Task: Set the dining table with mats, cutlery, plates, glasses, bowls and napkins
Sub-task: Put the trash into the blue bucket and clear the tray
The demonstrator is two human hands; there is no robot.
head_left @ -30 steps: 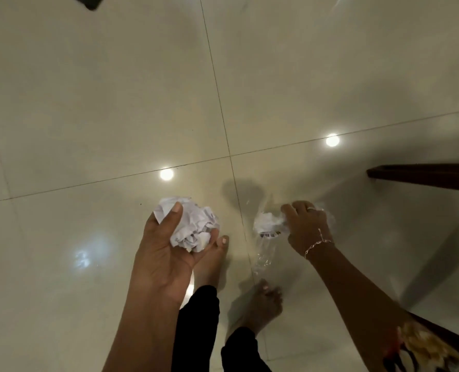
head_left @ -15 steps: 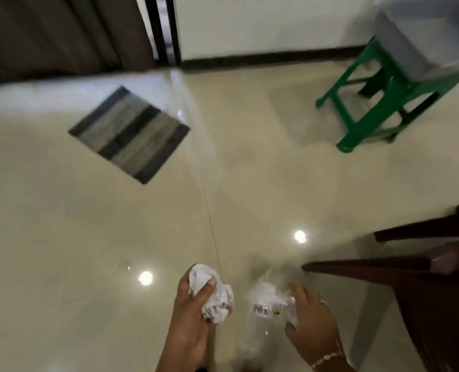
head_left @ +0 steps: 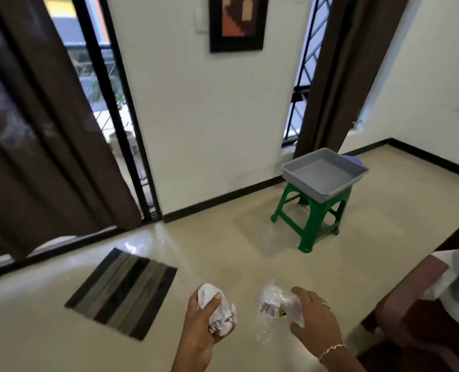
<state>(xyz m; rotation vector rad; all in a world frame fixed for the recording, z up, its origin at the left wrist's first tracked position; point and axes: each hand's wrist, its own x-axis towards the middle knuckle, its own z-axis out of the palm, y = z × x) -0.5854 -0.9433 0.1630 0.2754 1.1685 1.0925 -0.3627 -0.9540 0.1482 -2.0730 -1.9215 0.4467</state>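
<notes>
Your left hand point(head_left: 199, 331) showed at the lower centre of the frame, fingers and thumb curled round a crumpled white paper wad point(head_left: 223, 314), the thumb lying across its front; the wad was held above the floor point(head_left: 223, 251), clear of everything else. Your right hand point(head_left: 317, 322) sat just right of it, fingers bent and pinching a clear plastic wrapper point(head_left: 276, 306) with a small dark printed label; the wrapper hung down from the grip, crinkled and see-through. The two hands were near each other but apart; a thin bracelet point(head_left: 330, 349) circled the right wrist.

To the left of your hands a striped grey-and-black mat point(head_left: 123, 291) lay flat on the glossy cream floor. Right of centre stood a green plastic stool point(head_left: 311, 218) with a grey tray point(head_left: 298, 173) resting on its seat, near the wall. Brown curtains point(head_left: 48, 130) filled the upper left; a framed picture point(head_left: 236, 22) hung at the top centre. A dark reddish-brown piece of furniture point(head_left: 410, 296) entered at the lower right edge; it was too blurred to identify.
</notes>
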